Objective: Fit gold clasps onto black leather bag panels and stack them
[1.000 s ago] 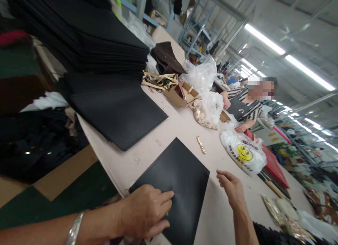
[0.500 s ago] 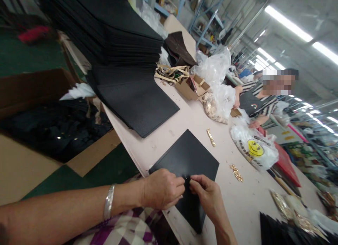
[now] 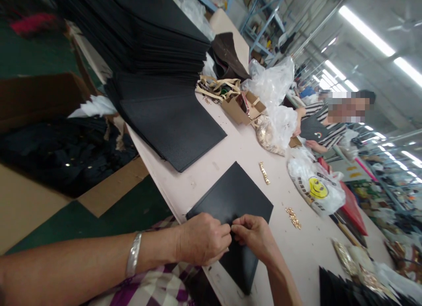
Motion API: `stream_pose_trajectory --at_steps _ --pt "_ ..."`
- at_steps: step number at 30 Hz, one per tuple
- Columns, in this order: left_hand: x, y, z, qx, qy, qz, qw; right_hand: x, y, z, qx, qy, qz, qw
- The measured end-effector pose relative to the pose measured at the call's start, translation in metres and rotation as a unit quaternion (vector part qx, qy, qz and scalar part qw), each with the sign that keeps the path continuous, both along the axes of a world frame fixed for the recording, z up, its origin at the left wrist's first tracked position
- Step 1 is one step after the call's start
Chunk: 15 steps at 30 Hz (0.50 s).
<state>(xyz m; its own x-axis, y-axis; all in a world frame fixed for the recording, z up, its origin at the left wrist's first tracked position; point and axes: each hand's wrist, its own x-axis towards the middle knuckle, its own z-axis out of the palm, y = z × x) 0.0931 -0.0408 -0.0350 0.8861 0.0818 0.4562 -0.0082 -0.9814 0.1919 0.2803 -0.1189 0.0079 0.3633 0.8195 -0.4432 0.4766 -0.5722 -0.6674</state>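
Note:
A flat black leather panel [image 3: 235, 198] lies on the pale table [image 3: 227, 150] just in front of me. My left hand [image 3: 201, 239] and my right hand [image 3: 255, 238] meet fingertip to fingertip over its near edge, both pinched closed. What they pinch is too small to make out. A silver bangle [image 3: 133, 255] sits on my left wrist. Two small gold metal pieces, one [image 3: 264, 172] beyond the panel and one [image 3: 293, 217] to its right, lie loose on the table.
A tall stack of black panels [image 3: 148, 38] stands at the back left, with a lower spread pile [image 3: 174, 125] before it. Plastic bags [image 3: 316, 187], a cardboard box [image 3: 244, 107] and another seated person [image 3: 323, 125] are across the table. Cartons sit on the floor at left.
My right hand came from the open table beside the panel to meet my left hand over the panel's near edge. A second gold piece now lies to the panel's right. The camera swung left.

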Motion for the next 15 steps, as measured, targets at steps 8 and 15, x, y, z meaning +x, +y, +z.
stream_pose_trajectory --at_steps 8,15 --pt "0.000 0.000 -0.001 -0.009 -0.005 -0.005 1.000 0.006 0.014 0.007 -0.064 -0.001 0.014 0.998" --pt "0.001 0.000 0.001 -0.036 0.007 -0.016 0.999 0.010 0.027 0.014 -0.133 0.018 0.005 0.991"
